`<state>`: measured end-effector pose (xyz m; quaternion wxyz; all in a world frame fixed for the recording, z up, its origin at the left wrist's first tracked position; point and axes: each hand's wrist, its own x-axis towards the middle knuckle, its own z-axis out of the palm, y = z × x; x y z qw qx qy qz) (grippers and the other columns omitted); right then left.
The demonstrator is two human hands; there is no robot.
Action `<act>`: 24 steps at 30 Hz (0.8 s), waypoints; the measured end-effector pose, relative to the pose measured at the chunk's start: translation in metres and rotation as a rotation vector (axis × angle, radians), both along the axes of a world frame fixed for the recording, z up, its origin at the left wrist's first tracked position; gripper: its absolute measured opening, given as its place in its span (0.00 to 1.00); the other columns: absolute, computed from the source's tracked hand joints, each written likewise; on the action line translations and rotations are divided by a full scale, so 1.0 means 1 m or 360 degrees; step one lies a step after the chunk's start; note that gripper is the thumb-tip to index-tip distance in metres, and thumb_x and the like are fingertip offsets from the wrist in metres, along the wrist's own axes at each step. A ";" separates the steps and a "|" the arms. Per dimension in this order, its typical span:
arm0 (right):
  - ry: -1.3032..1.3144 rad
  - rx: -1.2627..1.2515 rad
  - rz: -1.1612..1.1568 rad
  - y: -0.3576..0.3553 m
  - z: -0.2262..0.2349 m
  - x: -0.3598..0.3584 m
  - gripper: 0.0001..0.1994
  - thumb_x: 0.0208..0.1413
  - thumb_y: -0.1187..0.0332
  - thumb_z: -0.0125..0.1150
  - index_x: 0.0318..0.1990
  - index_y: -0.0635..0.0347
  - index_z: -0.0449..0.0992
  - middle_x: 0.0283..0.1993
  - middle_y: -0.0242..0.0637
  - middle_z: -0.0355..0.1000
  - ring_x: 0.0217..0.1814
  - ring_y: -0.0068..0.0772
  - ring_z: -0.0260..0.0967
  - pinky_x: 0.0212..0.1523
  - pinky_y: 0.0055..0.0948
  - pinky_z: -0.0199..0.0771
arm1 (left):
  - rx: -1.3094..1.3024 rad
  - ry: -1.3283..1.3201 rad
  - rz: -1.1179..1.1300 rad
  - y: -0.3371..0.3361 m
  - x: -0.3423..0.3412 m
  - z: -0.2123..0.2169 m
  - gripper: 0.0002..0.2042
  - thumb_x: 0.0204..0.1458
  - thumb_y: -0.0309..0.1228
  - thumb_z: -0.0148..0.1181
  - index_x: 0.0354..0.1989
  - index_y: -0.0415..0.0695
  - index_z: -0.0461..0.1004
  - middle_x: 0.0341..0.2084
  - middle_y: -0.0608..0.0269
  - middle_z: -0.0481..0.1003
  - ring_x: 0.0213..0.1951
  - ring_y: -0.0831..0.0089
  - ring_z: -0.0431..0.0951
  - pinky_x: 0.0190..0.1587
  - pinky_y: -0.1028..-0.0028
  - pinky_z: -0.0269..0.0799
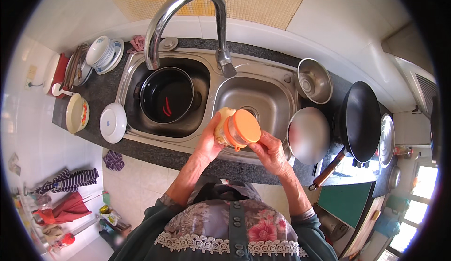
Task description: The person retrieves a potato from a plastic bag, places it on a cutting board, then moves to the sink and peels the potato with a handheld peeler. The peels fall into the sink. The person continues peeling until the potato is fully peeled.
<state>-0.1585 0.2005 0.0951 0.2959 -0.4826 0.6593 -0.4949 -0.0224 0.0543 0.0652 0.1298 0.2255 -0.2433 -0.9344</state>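
Gripping a jar (229, 128) by its left side with the left hand (209, 139), curling fingers around the body. Pinching at the lower right edge of its orange lid (247, 125) with the thumb and fingers of the right hand (271, 152). Holding the jar between both hands, in view just in front of the right basin (256, 86). Slanting its long axis sideways, pointing the base toward the left palm and the lid up and toward the right hand. So having the right hand nearer the lid and the left nearer the base. Not making out the contents, only something pale yellow at the wall.

Facing, to the left of the jar, a black pot (156, 92) standing in the left basin (203, 75) and showing two thin red pieces (167, 107), perhaps chillies, on its dark inside. Being unable to tell about water there. Seeing, beside the sink on the right, a steel bowl (314, 81), then a black wok (361, 122) with a wooden handle. Finding, far left, stacked white bowls (100, 52) and a cream pot (77, 114).
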 end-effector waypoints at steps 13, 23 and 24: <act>-0.0158 0.0197 -0.0247 -0.014 0.013 -0.022 0.13 0.57 0.67 0.54 0.45 0.66 0.71 0.24 0.27 0.65 0.27 0.15 0.58 0.29 0.18 0.61 | -0.0373 -0.0118 0.0105 -0.004 0.012 -0.004 0.28 0.47 0.41 0.60 0.54 0.38 0.61 0.44 0.61 0.70 0.44 0.75 0.71 0.46 0.75 0.68; -0.0059 0.0139 -0.0409 -0.014 0.007 -0.036 0.12 0.57 0.65 0.54 0.43 0.64 0.74 0.22 0.25 0.66 0.24 0.14 0.61 0.25 0.18 0.62 | -0.0651 -0.0128 0.0068 -0.004 0.012 0.003 0.27 0.45 0.37 0.61 0.53 0.38 0.63 0.42 0.60 0.71 0.44 0.74 0.71 0.47 0.75 0.68; -0.0188 0.0158 -0.0374 -0.013 0.005 -0.035 0.13 0.58 0.64 0.52 0.44 0.64 0.73 0.25 0.26 0.67 0.24 0.13 0.60 0.25 0.15 0.61 | -0.0581 -0.0099 0.0105 -0.005 0.012 0.001 0.28 0.45 0.39 0.61 0.53 0.38 0.63 0.43 0.60 0.70 0.45 0.73 0.72 0.47 0.73 0.69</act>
